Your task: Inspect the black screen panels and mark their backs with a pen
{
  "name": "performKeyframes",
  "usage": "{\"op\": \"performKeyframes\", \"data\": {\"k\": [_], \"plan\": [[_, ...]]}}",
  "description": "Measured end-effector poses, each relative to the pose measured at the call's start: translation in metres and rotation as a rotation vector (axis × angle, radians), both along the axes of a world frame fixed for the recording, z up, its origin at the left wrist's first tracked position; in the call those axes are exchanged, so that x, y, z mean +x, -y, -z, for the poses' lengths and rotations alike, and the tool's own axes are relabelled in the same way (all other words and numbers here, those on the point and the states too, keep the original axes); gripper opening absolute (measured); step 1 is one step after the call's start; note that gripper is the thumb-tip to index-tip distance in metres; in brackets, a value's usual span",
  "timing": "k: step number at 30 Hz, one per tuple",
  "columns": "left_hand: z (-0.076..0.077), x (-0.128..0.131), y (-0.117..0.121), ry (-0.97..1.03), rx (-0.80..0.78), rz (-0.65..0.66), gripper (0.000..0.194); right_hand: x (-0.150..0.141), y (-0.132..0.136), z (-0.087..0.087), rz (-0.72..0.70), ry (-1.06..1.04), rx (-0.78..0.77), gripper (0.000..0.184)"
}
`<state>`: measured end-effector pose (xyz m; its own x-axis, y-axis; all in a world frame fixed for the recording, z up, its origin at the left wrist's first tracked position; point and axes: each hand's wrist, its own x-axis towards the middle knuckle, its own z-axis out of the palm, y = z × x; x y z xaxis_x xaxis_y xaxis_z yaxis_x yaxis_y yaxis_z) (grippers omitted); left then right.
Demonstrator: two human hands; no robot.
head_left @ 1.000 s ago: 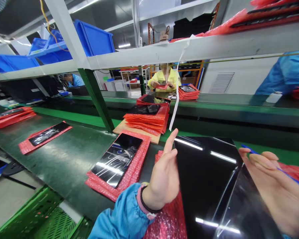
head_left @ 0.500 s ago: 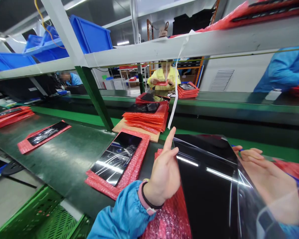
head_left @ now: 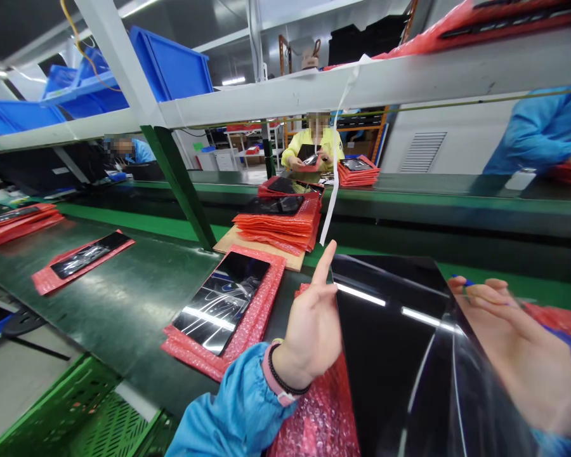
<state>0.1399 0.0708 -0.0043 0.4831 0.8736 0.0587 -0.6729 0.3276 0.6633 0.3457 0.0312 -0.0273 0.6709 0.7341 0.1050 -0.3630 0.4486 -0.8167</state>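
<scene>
A large black glass screen panel (head_left: 385, 355) stands tilted in front of me. My left hand (head_left: 314, 324) grips its left edge, index finger pointing up along the side and the thumb against the glass. Clear film (head_left: 476, 381) bulges off the panel's right side, and part of it lies in front of my right hand (head_left: 518, 349). That hand is blurred, its fingers bent around a thin blue pen-like stick (head_left: 460, 280); whether it also pinches the film I cannot tell. Red bubble-wrap (head_left: 318, 412) lies below the panel.
Left of the panel, another black screen (head_left: 228, 298) rests on red bubble bags. A stack of red bags (head_left: 280, 225) sits on cardboard behind. A white strip (head_left: 333, 197) hangs from the shelf beam (head_left: 276, 95). A green crate (head_left: 76, 406) stands lower left. Co-workers sit across the bench.
My right hand has shifted slightly right and down, and the reflections on the panel and film have changed. My left hand keeps its hold. The co-worker opposite now holds a dark screen upright.
</scene>
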Motion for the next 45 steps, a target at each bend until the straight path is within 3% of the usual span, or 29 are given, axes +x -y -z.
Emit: {"op": "performKeyframes", "data": {"k": [3, 5, 9, 11, 13, 16, 19, 21, 23, 25, 29, 32, 36, 41, 43, 45], "plan": [[-0.003, 0.0, 0.001, 0.012, 0.082, -0.036, 0.054, -0.005, 0.007, 0.002, 0.071, -0.075, -0.027, 0.044], [-0.004, -0.001, 0.002, 0.015, 0.129, -0.061, 0.049, -0.01, 0.011, 0.002, 0.142, 0.109, -0.005, 0.054], [-0.005, -0.004, 0.005, 0.019, 0.179, -0.083, 0.046, -0.021, 0.015, -0.004, 0.172, 0.392, 0.049, 0.056], [-0.002, -0.005, 0.007, -0.009, 0.206, -0.037, 0.054, -0.024, 0.016, -0.006, 0.14, 0.455, 0.055, 0.06], [0.002, -0.005, 0.008, -0.077, 0.269, 0.005, 0.074, -0.026, 0.017, -0.006, 0.098, 0.487, 0.058, 0.065], [0.012, -0.006, 0.008, -0.218, 0.351, -0.06, 0.089, -0.028, 0.021, -0.001, 0.062, 0.48, 0.019, 0.064], [0.027, -0.011, 0.002, -0.363, 0.321, -0.139, 0.078, -0.024, 0.025, 0.012, -0.015, 0.424, -0.04, 0.058], [0.04, -0.016, -0.006, -0.437, 0.256, -0.116, 0.069, -0.012, 0.026, 0.028, -0.033, 0.443, -0.051, 0.051], [0.056, -0.021, -0.016, -0.507, 0.183, -0.066, 0.064, 0.007, 0.026, 0.049, 0.028, 0.614, -0.073, 0.043], [0.073, -0.025, -0.026, -0.597, 0.122, -0.022, 0.066, 0.029, 0.027, 0.075, 0.124, 1.013, -0.171, 0.035], [0.098, -0.026, -0.038, -0.705, 0.094, -0.024, 0.073, 0.058, 0.033, 0.119, 0.172, 1.295, -0.268, 0.034], [0.104, -0.024, -0.039, -0.721, 0.131, -0.086, 0.079, 0.061, 0.033, 0.138, 0.117, 1.516, -0.242, 0.041], [0.105, -0.024, -0.032, -0.846, 0.34, -0.19, 0.085, 0.06, 0.027, 0.142, 0.013, 1.752, -0.194, 0.06], [0.111, -0.037, -0.027, -1.192, 0.628, -0.275, 0.079, 0.056, 0.023, 0.133, -0.039, 1.911, -0.204, 0.059], [0.113, -0.046, -0.028, -1.207, 0.633, -0.304, 0.073, 0.054, 0.023, 0.13, -0.052, 1.938, -0.209, 0.056], [0.113, -0.056, -0.03, -1.129, 0.532, -0.312, 0.068, 0.055, 0.023, 0.129, -0.054, 1.938, -0.213, 0.056]]}}
